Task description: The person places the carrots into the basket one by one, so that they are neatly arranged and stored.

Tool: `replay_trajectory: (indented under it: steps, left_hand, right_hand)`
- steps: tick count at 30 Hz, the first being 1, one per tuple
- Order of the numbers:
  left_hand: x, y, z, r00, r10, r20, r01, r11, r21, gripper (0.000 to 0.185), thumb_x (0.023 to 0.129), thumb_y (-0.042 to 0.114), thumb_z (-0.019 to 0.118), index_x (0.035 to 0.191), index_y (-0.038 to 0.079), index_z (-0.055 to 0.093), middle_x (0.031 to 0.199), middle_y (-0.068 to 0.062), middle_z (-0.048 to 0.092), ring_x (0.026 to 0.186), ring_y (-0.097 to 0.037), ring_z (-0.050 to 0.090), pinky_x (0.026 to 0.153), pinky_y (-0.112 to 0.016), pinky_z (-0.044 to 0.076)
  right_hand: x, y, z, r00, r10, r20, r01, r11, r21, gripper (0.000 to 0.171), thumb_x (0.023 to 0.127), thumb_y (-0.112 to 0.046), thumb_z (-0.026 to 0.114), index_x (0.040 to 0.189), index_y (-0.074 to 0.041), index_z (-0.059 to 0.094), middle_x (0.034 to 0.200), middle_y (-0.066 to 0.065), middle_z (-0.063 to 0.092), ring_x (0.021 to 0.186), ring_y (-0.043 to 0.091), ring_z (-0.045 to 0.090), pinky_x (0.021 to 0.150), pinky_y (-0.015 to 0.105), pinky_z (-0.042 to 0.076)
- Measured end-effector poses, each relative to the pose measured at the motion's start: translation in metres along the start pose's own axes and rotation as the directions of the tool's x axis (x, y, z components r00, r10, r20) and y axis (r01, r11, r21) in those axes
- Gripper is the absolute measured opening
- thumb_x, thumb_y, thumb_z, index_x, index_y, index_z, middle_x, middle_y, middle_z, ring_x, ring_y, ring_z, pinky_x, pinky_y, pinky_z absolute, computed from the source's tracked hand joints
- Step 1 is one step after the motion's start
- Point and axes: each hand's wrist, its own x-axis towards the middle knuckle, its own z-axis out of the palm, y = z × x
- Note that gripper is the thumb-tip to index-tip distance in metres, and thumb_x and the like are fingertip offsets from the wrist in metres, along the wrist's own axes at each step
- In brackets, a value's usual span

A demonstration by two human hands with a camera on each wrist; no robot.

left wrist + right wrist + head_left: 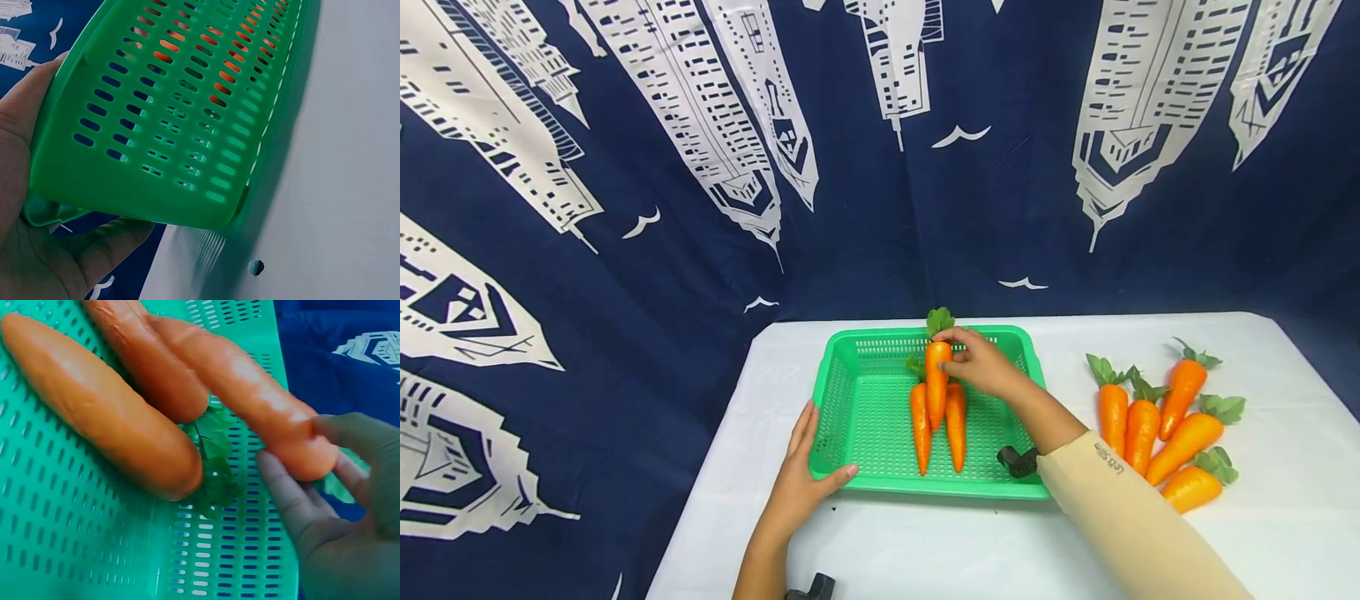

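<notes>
My right hand (981,362) pinches an orange toy carrot (937,387) near its leafy top, inside the green plastic basket (872,483). That carrot lies partly over two other carrots, one on the left (921,433) and one on the right (956,429), all with tips toward the front. In the right wrist view, thumb and fingers are on the held carrot's thick end (294,440). At the basket's front left corner, my left hand (797,487) touches the outside, fingers straight along the left side and thumb spread along the front rim.
Several carrots with green leaves (1142,425) lie on the white tabletop (985,550) right of the basket, partly behind the right sleeve (1120,508). A black wrist-camera piece (1018,461) shows over the basket's front right. Behind the table hangs a dark blue patterned cloth (850,250).
</notes>
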Motion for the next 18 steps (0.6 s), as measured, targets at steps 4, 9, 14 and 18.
replay_trajectory:
  steps: [4, 9, 14, 18]
  left_hand:
    - [0.002, 0.002, 0.001, 1.0, 0.004, 0.003, -0.004, 1.0, 0.0, 0.112, 0.079, 0.05, 0.084, 0.164, 0.024, 0.016, 0.17, 0.018, 0.005, 0.157, -0.034, 0.013, 0.118, -0.07, 0.023]
    - [0.002, 0.002, 0.003, 1.0, 0.006, 0.003, -0.006, 1.0, -0.009, 0.111, 0.079, 0.049, 0.084, 0.164, 0.025, 0.016, 0.17, 0.018, 0.005, 0.158, -0.033, 0.013, 0.118, -0.069, 0.022]
    - [0.002, 0.002, 0.003, 1.0, 0.003, 0.004, -0.003, 1.0, -0.003, 0.112, 0.079, 0.047, 0.085, 0.164, 0.023, 0.016, 0.17, 0.015, 0.005, 0.158, -0.035, 0.012, 0.118, -0.07, 0.021]
    - [0.001, 0.001, 0.002, 1.0, -0.009, 0.0, 0.009, 1.0, 0.0, 0.112, 0.079, 0.047, 0.085, 0.164, 0.024, 0.016, 0.17, 0.015, 0.005, 0.158, -0.034, 0.011, 0.119, -0.07, 0.021]
  right_hand:
    - [-0.001, 0.006, 0.0, 0.999, 0.03, 0.032, -0.029, 0.998, -0.055, 0.041, 0.094, -0.009, 0.069, 0.133, -0.008, 0.059, 0.136, 0.024, 0.048, 0.105, 0.034, 0.068, 0.077, 0.031, 0.057]
    - [0.0, 0.013, 0.003, 0.998, 0.023, 0.058, -0.013, 0.986, -0.164, 0.037, 0.091, -0.013, 0.073, 0.127, -0.012, 0.064, 0.127, 0.017, 0.058, 0.108, 0.032, 0.063, 0.082, 0.037, 0.056]
    - [0.003, 0.017, 0.009, 0.995, -0.003, 0.096, 0.027, 0.968, -0.25, 0.034, 0.09, -0.018, 0.077, 0.121, -0.011, 0.066, 0.115, 0.012, 0.066, 0.098, 0.024, 0.062, 0.081, 0.035, 0.054]
    - [0.003, 0.017, 0.014, 0.994, -0.002, 0.11, 0.032, 0.962, -0.272, 0.034, 0.089, -0.022, 0.079, 0.118, -0.01, 0.066, 0.111, 0.01, 0.067, 0.091, 0.021, 0.06, 0.079, 0.033, 0.051]
